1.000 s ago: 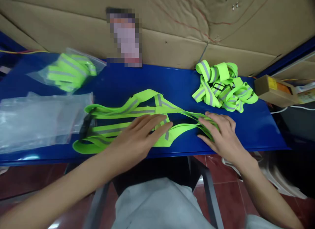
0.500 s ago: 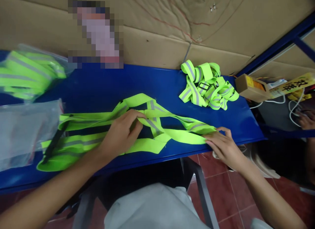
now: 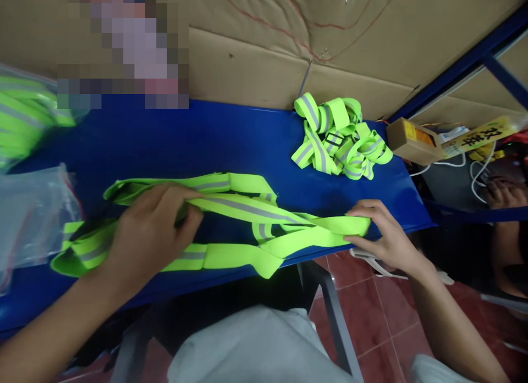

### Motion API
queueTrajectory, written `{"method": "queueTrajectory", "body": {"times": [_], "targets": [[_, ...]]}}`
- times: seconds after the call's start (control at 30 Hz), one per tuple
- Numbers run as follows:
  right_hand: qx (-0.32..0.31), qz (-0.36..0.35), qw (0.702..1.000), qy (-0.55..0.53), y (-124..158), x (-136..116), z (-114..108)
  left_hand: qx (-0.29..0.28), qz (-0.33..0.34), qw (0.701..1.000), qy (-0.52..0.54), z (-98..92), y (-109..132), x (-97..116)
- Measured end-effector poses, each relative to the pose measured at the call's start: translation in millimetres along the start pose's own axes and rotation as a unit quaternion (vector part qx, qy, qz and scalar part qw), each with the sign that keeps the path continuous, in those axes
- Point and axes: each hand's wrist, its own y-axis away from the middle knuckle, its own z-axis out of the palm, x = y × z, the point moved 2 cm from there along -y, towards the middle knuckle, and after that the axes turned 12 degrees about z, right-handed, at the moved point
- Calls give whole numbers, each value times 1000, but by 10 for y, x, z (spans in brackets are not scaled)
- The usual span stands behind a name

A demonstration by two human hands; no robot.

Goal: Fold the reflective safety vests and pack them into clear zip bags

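A neon-yellow reflective strap harness [image 3: 243, 256] with grey stripes lies stretched along the front of the blue table. My left hand [image 3: 152, 223] pinches one of its straps between thumb and fingers, left of the middle. At the harness's right end, my right hand [image 3: 381, 234] grips the looped strap between thumb and fingertips. The strap between the two hands runs slightly twisted over the other bands. Part of the harness's left end is hidden behind my left hand and forearm.
A heap of similar reflective straps [image 3: 342, 136] lies at the back right, beside a small cardboard box [image 3: 414, 141]. Clear plastic bags [image 3: 37, 218] and a bag of folded straps [image 3: 25, 116] are on the left. Another person's hand [image 3: 505, 193] shows at far right.
My left hand has moved left along the harness, drawing its strap out longer. My right hand keeps its hold at the right end. The camera view has shifted slightly.
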Motion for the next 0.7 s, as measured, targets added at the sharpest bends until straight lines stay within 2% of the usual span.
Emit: {"method": "queueTrajectory", "body": {"times": [0.07,0.13,0.2,0.27,0.33,0.4,0.5,0.57,0.63,0.7], "targets": [[22,-13,1000,-2,3,-39,-8,-16,1,1000,2,-3,43,-54],[13,-7,1000,-21,-8,-66,-11,-43,4,999,-10,23,66,-99],[-12,22,998,-52,-34,-79,-7,-68,-7,997,-32,57,70,-133],[-26,82,992,-94,-68,-83,-3,-83,-18,995,-54,82,64,-148],[-22,163,973,-159,-98,-92,-5,-82,-20,994,-68,89,63,-147],[-22,232,942,-244,-121,-119,-10,-70,-19,994,-79,80,74,-146],[-44,244,896,-369,-160,-200,-37,-60,-25,994,-83,58,103,-175],[-90,233,879,-405,-183,-248,-57,-61,-46,994,-74,43,116,-220],[-154,232,888,-366,-198,-277,-67,-61,-88,992,-64,22,113,-271],[-172,202,927,-264,-215,-303,-89,-65,-136,987,-60,-13,88,-304]]}}
